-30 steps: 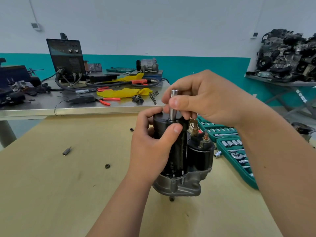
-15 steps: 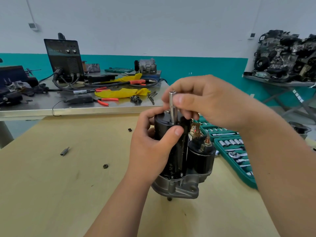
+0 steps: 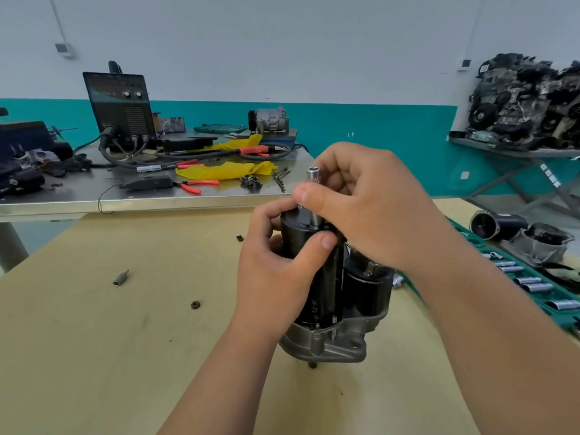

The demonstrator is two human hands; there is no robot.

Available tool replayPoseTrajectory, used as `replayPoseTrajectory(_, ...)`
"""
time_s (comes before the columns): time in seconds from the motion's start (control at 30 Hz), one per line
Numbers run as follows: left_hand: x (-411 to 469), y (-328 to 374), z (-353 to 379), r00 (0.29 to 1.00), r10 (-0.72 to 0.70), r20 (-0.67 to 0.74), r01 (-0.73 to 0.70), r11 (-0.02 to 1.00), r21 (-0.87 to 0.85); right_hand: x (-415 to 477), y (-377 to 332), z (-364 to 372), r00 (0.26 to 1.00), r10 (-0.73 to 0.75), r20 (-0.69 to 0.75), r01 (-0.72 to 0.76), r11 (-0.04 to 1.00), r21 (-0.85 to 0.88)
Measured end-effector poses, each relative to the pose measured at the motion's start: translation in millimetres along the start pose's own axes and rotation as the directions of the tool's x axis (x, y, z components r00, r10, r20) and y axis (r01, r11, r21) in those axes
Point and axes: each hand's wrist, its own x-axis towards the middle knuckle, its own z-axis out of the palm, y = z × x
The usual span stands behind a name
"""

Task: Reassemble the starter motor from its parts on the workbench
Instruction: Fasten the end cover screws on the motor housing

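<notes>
A black starter motor (image 3: 326,287) with a grey cast nose housing (image 3: 332,343) stands upright on the wooden workbench (image 3: 94,340). My left hand (image 3: 276,274) grips its black body from the left, thumb across the front. My right hand (image 3: 367,205) pinches a slim silver socket tool (image 3: 314,189) that stands upright on the motor's top end. The tool's lower tip is hidden by my fingers. The solenoid (image 3: 367,290) sits on the motor's right side.
A green socket set case (image 3: 530,287) lies to the right, with a second motor housing (image 3: 502,227) beyond it. A small bit (image 3: 120,277), a nut (image 3: 195,305) and a black piece (image 3: 239,238) lie loose on the left. A metal table (image 3: 141,196) with a welder stands behind.
My right hand's fingers have shifted around the silver tool, consistent with turning it. The motor and my left hand have stayed in place.
</notes>
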Motion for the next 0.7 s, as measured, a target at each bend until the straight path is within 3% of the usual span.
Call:
replayPoseTrajectory(0.13,1,0,-4,1.0,0.001,0.013,-0.001,1.0,-0.008,9,1,-22,0.939,-0.031,0.342,0.001,0.996,0.088)
replayPoseTrajectory(0.23,3,0,-5,0.999,-0.017,0.031,0.018,0.999,-0.036,17,1,-28,0.897,-0.013,0.443,-0.028,0.996,0.085)
replayPoseTrajectory(0.37,2,0,-4,0.999,-0.008,0.033,0.009,0.999,-0.045,18,-2,-21,0.944,-0.007,0.33,0.014,1.0,-0.02)
replayPoseTrajectory(0.5,-2,0,-2,1.0,0.024,-0.007,-0.024,1.0,-0.015,-1,-6,2,0.999,-0.008,-0.035,0.002,0.983,-0.183)
replayPoseTrajectory(0.57,-2,1,-1,1.0,0.016,-0.002,-0.016,1.0,-0.014,-5,-7,9,0.993,-0.003,-0.12,-0.025,0.971,-0.236)
replayPoseTrajectory(0.63,-1,1,-1,1.0,0.013,-0.002,-0.013,1.0,-0.013,-2,-6,5,0.998,0.021,-0.053,-0.033,0.972,-0.233)
replayPoseTrajectory(0.7,-1,1,-2,1.0,0.014,-0.001,-0.014,1.0,-0.023,4,-6,-7,0.99,0.036,0.136,-0.018,0.992,-0.126)
